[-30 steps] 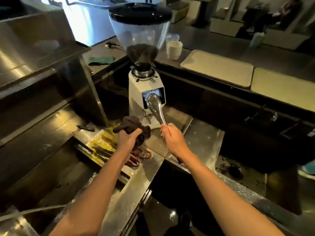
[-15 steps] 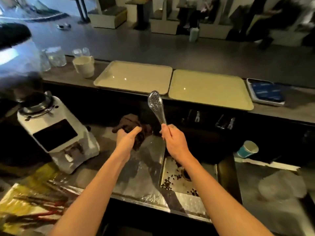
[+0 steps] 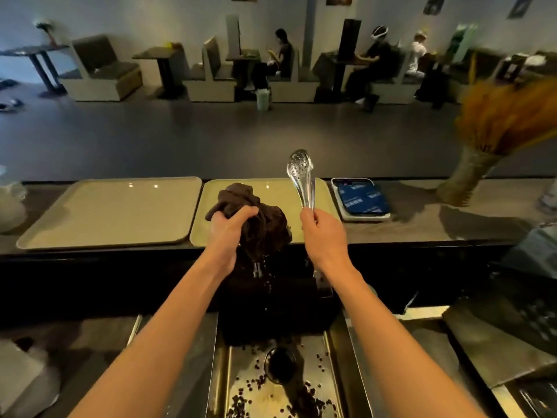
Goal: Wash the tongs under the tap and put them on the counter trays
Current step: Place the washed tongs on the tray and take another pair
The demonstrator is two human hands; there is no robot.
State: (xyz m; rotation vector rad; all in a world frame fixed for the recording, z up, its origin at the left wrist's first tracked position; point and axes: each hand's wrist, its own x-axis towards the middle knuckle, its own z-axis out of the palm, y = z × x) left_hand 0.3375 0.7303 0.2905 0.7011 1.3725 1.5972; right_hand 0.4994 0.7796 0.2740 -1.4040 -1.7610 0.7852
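At mid-left a tray (image 3: 108,212) lies on the surface (image 3: 422,227), just beside a second tray (image 3: 274,196) at centre. Over that second tray our left hand (image 3: 230,229) has its grip bunched round a dark wet cloth (image 3: 265,224). The cloth drips toward the sink (image 3: 336,372) at bottom centre, where coffee beans (image 3: 241,399) lie scattered round the drain (image 3: 280,363).

Just right of the cloth our right hand (image 3: 324,236) pinches the tongs (image 3: 301,182) by their handle end, thumb and fingers closed on them. The perforated spoon end stands upright above the second tray's right part, touching nothing.

We judge the step in hand to be setting them down. We should tip them flat, lower them onto bare tray clear of the cloth, then let go. The dripping cloth crowds that spot.

Further right sit a flat blue-and-white item (image 3: 360,199) and a bunch of dried orange stems (image 3: 497,122).
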